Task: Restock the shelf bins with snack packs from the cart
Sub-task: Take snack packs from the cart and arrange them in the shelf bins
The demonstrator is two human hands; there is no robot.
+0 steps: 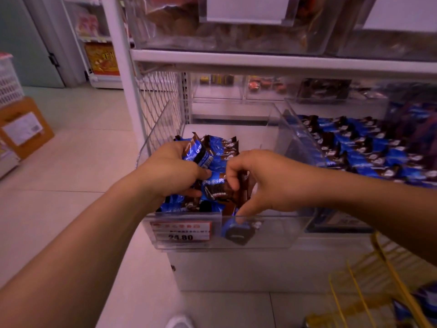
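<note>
Nearest of all, low on the right, sits the yellow wire cart (369, 301), with a few blue packs just peeking in at the corner. It is blurry, so I cannot tell how many are left in it.

A little farther, both hands are down inside the clear bin (248, 235) on the low shelf. A red price tag (181, 230) is stuck on the bin's near wall. This looks like the putting-in step: packs are being set down and tidied in the bin.

The left hand (170, 169) is curled round a bunch of blue snack packs (203, 155); its fingers (194, 192) wrap under them and the thumb lies on top. The right hand (257, 181) pinches one brown pack (243, 185) between bent fingers, standing it up near the bin's front wall. The thumb points down and touches that wall.

More packs lie loose under both hands. The right half of this bin looks bare.

Next, I think the hands should let go and spread the packs out flat, then go back to the cart for more.

Farther right, the next bin (295, 129) is already full of blue packs in neat rows.
</note>
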